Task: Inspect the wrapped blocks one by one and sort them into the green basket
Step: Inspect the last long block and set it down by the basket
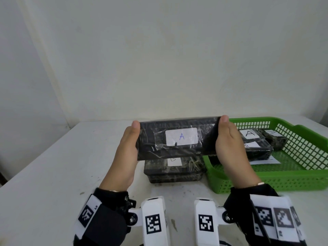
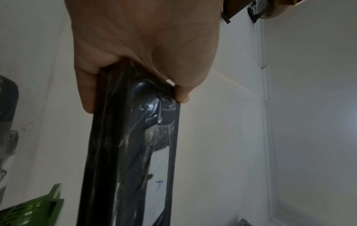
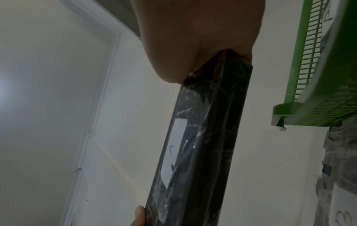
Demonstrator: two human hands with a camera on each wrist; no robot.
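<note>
Black and film-wrapped, the block (image 1: 177, 138) marked A is held up above the table (image 1: 53, 166), its long axis running left to right. The left hand (image 1: 126, 150) grips its left end, the right hand (image 1: 230, 148) its right end. The green basket (image 1: 284, 176) lies just to the right, nearer the right hand, so a short rightward carry would reach it.
</note>
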